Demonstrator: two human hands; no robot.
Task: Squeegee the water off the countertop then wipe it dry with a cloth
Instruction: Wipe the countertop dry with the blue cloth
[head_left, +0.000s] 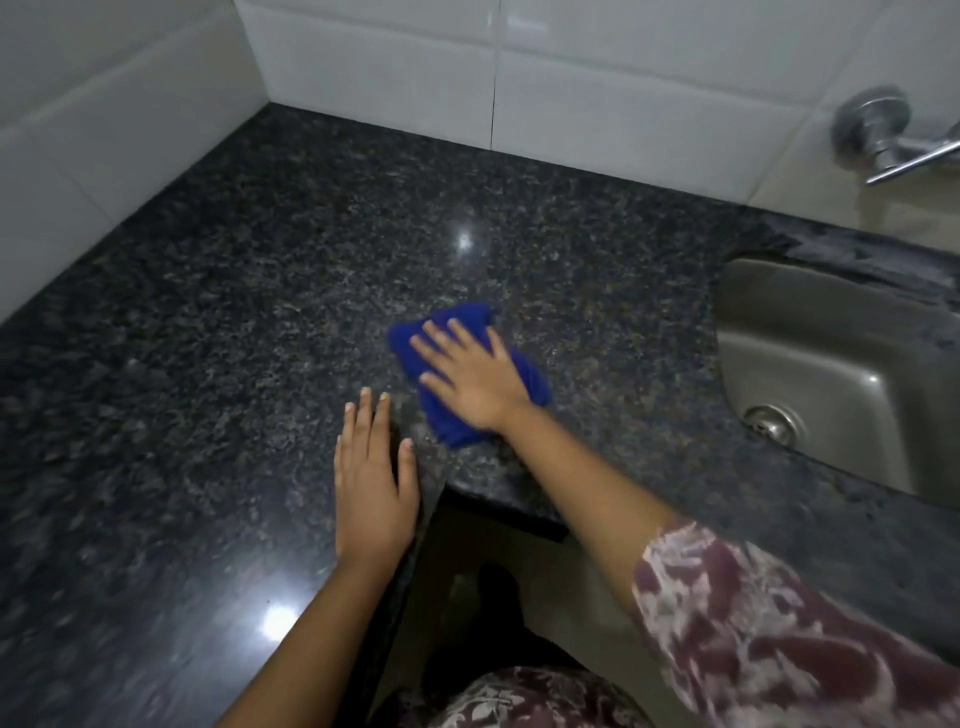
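A crumpled blue cloth (452, 421) lies on the dark speckled granite countertop (234, 291), near the inner corner of its front edge. My right hand (470, 371) presses flat on top of the cloth, fingers spread and pointing to the far left. My left hand (374, 467) rests flat on the bare countertop just left of the cloth, palm down, fingers together, holding nothing. No squeegee is in view.
A steel sink (831, 374) with a round drain (774, 423) is set into the counter at the right. A metal tap (878, 137) juts from the white tiled wall (597, 78) above it. Tiled walls close the counter at the back and left.
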